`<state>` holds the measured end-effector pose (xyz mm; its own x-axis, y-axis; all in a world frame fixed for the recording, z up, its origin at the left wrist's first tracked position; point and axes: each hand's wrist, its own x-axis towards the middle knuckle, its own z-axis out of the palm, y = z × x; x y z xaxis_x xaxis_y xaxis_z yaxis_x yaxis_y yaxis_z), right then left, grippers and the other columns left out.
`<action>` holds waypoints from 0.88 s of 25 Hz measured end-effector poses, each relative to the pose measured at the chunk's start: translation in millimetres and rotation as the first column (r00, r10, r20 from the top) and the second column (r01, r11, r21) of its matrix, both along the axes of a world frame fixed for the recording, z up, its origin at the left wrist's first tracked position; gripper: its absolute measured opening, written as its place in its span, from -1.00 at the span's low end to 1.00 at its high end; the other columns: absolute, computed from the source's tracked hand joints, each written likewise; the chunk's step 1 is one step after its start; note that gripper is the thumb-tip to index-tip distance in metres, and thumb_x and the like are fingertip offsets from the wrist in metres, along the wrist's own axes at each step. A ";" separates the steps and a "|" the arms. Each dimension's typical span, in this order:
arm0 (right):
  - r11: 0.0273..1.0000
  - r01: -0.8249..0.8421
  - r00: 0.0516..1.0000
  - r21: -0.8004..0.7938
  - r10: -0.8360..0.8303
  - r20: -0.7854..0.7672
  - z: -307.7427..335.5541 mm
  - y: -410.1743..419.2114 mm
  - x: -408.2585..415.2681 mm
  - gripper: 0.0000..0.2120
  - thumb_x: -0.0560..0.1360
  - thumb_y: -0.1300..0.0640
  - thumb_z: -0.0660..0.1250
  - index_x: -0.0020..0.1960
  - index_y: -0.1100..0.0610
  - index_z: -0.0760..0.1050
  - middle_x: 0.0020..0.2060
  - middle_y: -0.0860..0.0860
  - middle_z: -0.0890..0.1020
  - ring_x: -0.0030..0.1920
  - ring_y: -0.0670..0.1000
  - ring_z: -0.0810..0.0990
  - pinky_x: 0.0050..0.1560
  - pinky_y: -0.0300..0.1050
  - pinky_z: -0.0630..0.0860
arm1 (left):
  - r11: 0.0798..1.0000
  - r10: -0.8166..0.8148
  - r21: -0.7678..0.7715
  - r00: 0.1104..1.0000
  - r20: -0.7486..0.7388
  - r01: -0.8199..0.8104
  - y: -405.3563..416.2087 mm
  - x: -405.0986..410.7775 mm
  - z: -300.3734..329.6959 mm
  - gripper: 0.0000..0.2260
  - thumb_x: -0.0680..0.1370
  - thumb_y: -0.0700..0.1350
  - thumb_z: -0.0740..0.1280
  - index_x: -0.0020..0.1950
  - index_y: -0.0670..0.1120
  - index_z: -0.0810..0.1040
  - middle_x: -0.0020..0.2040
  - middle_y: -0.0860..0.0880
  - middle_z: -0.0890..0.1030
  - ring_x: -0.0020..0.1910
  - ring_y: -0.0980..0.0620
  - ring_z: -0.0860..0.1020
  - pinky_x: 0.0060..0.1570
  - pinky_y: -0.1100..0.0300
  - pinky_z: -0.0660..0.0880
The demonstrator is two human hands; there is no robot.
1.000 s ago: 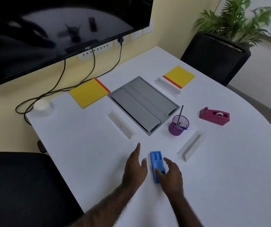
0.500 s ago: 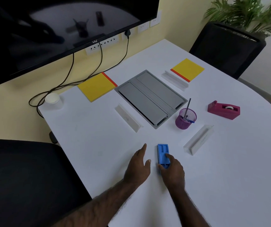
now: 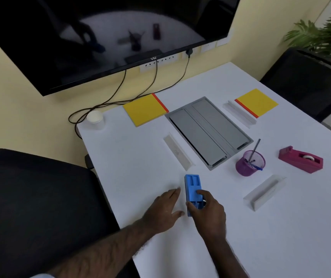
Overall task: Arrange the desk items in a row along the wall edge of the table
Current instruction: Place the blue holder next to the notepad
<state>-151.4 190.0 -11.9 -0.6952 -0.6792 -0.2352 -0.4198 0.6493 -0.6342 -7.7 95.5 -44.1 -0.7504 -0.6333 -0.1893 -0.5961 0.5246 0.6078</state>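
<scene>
A blue plastic tray (image 3: 192,187) lies near the front left of the white table (image 3: 280,227). My right hand (image 3: 208,211) grips its near end, thumb on the left side and fingers over the top. My left hand (image 3: 163,209) rests flat on the table just left of the tray, fingers straight. Further back stand a purple mesh pen cup (image 3: 247,164) with pens, a magenta tape dispenser (image 3: 300,159), two yellow notepads (image 3: 144,110) (image 3: 257,102), and three white name-plate holders (image 3: 178,151) (image 3: 239,113) (image 3: 264,192).
A grey cable hatch (image 3: 208,131) is set into the table's middle. A stack of white paper cups (image 3: 95,119) stands at the wall-side left corner beside trailing cables (image 3: 120,97). A dark screen (image 3: 108,37) hangs on the wall. Black chairs (image 3: 40,207) (image 3: 308,81) flank the table.
My right hand has closed further round the blue tray's near end. The camera has swung left and down, so everything sits more to the right in view.
</scene>
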 end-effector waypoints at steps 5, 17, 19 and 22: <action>0.988 -0.123 0.992 -0.096 0.123 -0.004 25.9 -83.0 19.6 -0.44 0.45 -0.13 0.58 0.38 0.00 0.56 0.18 -0.01 0.72 0.08 -0.04 0.72 -0.01 -0.18 0.63 | 0.999 0.044 -0.021 0.984 -0.175 -0.048 -68.7 27.9 7.6 -0.03 0.45 0.40 0.37 0.67 0.00 0.00 0.65 0.06 0.14 0.62 0.14 0.09 0.56 0.13 0.18; 0.912 -0.359 0.933 -0.200 0.351 -0.076 26.2 -318.9 66.2 -0.45 0.43 -0.12 0.60 0.35 0.04 0.58 0.15 0.05 0.73 0.07 0.03 0.73 0.00 -0.12 0.65 | 0.803 0.371 -0.245 0.778 -0.507 -0.543 -241.5 57.9 -7.3 -0.42 0.58 0.11 0.36 0.45 -0.27 0.44 0.25 -0.15 0.54 0.24 -0.04 0.52 0.27 0.13 0.52; 0.897 -0.404 0.915 -0.179 0.396 -0.081 16.6 -359.8 72.5 -0.44 0.45 -0.11 0.57 0.37 0.07 0.57 0.18 0.07 0.72 0.09 0.07 0.73 0.03 -0.06 0.66 | 0.771 0.430 -0.233 0.754 -0.497 -0.593 -274.4 58.3 -17.1 -0.45 0.57 0.07 0.39 0.42 -0.28 0.47 0.19 -0.15 0.56 0.18 -0.04 0.54 0.20 0.13 0.55; 0.888 -0.432 0.902 -0.158 0.422 -0.097 3.6 -404.0 73.6 -0.46 0.48 -0.09 0.55 0.39 0.08 0.55 0.21 0.08 0.70 0.11 0.09 0.71 0.04 -0.02 0.67 | 0.741 0.492 -0.202 0.722 -0.486 -0.641 -308.8 50.9 -24.3 -0.48 0.52 -0.04 0.47 0.37 -0.31 0.50 0.15 -0.20 0.58 0.13 -0.09 0.57 0.14 0.10 0.59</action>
